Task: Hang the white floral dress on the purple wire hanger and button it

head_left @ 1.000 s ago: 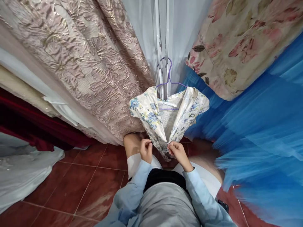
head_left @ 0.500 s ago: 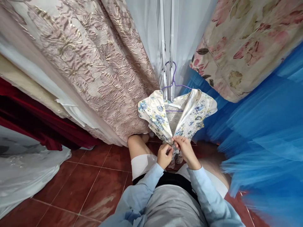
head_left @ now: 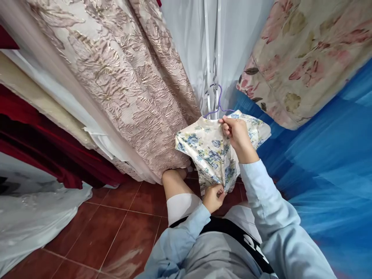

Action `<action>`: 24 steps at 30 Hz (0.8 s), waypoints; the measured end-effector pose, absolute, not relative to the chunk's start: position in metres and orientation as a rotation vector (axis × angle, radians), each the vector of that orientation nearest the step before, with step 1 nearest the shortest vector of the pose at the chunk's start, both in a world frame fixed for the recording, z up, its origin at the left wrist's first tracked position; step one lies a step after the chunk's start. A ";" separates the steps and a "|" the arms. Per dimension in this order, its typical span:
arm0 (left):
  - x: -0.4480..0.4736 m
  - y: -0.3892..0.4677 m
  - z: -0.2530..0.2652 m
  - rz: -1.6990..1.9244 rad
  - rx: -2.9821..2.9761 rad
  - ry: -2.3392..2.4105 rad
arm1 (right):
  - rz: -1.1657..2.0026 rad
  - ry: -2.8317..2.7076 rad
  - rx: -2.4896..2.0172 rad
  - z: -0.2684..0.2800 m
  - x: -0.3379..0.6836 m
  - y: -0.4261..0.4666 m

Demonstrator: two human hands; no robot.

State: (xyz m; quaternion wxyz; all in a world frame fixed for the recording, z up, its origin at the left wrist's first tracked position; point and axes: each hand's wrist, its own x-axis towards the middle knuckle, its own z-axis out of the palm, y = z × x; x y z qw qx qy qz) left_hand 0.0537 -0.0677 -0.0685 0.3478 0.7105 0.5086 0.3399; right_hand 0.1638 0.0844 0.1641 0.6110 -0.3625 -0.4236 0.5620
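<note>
A small white dress (head_left: 210, 149) with blue and yellow flowers hangs from a purple hanger (head_left: 220, 101) in front of me. Its two sides now meet along a line down the middle. My right hand (head_left: 236, 133) is closed in a pinch at the top of that line, by the neckline; whether a zip pull sits between the fingertips is too small to tell. Lower down, my left hand (head_left: 214, 197) pinches the cloth at the dress's waist. The dress's lower part is mostly hidden behind my hands.
White straps (head_left: 207, 58) run down behind the hanger. A pink brocade gown (head_left: 128, 85) hangs at left, with a dark red garment (head_left: 31, 135) farther out. On the right are a rose-print dress (head_left: 299, 66) and blue tulle (head_left: 325, 162). Red floor tiles (head_left: 122, 236) lie below.
My right hand has risen from the waist to the neckline, and the open V of the dress has closed. My left hand still pinches low on the cloth.
</note>
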 end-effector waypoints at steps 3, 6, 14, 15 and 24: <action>0.040 -0.055 -0.067 0.884 1.828 1.312 | 1.265 -1.030 -0.848 0.166 0.168 0.080; 0.020 -0.025 -0.037 1.146 1.873 1.306 | 1.217 -1.077 -0.898 0.162 0.173 0.071; 0.015 0.072 0.121 1.679 2.132 1.029 | 1.071 -1.207 -0.933 0.151 0.177 0.063; 0.017 0.081 0.132 1.607 2.210 1.000 | 1.059 -1.218 -0.927 0.150 0.177 0.063; 0.029 0.087 0.145 1.557 2.420 1.035 | 1.000 -1.262 -0.931 0.133 0.175 0.071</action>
